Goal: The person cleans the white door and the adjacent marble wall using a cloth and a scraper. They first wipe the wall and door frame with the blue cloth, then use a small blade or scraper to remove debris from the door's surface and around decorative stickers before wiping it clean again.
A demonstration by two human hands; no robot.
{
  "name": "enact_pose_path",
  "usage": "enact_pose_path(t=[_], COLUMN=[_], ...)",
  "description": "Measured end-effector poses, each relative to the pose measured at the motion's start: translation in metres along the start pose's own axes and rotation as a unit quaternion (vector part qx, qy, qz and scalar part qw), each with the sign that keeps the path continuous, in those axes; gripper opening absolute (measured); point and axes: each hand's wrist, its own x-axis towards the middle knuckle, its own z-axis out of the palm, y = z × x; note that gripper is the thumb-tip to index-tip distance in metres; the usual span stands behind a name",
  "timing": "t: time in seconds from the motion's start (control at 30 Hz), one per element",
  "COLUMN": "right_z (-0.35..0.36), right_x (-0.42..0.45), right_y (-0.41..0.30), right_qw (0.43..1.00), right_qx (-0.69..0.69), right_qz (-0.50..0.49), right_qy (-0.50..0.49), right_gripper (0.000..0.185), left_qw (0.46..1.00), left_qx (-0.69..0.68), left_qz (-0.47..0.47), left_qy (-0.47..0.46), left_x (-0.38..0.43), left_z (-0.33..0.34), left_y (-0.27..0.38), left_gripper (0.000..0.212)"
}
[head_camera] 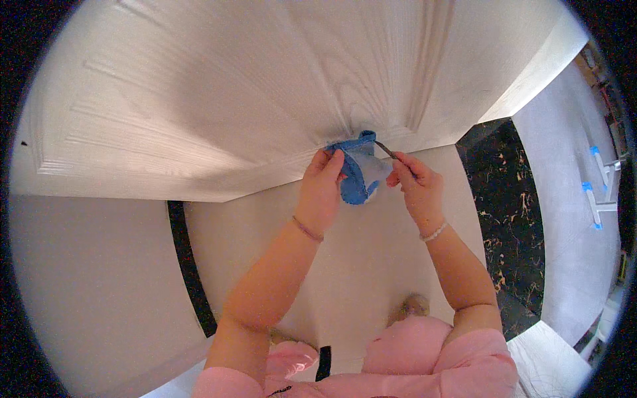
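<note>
Between my hands is a small blue cloth piece (354, 180) with a whitish inner side, its blue edge curled over at the top. My left hand (319, 186) pinches its left edge between thumb and fingers. In my right hand (422, 183) is a slim dark tool (385, 149), slanting up and left. Its tip meets the cloth near the upper right corner. Whether it is tweezers or another thin tool I cannot tell. The right fingertips sit close to the whitish side, and whether they also grip it is unclear.
A white panelled door (259, 89) stands just beyond my hands. Pale floor (348, 278) lies below, with a black marbled strip (512, 224) at right and a narrow dark strip (185, 258) at left. A white-framed item with blue tips (604, 205) is at far right.
</note>
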Motion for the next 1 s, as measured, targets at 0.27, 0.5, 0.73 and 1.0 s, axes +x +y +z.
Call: enact_pose_path(t=[0.27, 0.5, 0.73, 1.0], right_z=[0.013, 0.026, 0.043, 0.055], right_x=[0.009, 0.027, 0.031, 0.035], right_y=[0.03, 0.029, 0.007, -0.045], right_qw=[0.998, 0.855, 0.772, 0.693], right_qx=[-0.023, -0.406, -0.518, -0.631], right_qz=[-0.052, -0.323, -0.368, -0.336], right_qy=[-0.004, 0.034, 0.025, -0.09], right_gripper=[0.018, 0.027, 0.032, 0.021], left_qw=[0.975, 0.92, 0.941, 0.878], left_qx=[0.19, -0.361, -0.301, -0.449], left_qz=[0.037, -0.115, -0.061, -0.113], left_qy=[0.105, 0.099, 0.144, 0.122], left_x=[-0.007, 0.006, 0.011, 0.01], left_z=[0.014, 0.024, 0.03, 0.027], left_y=[-0.027, -0.042, -0.045, -0.061], left_gripper=[0.018, 0.024, 0.019, 0.011])
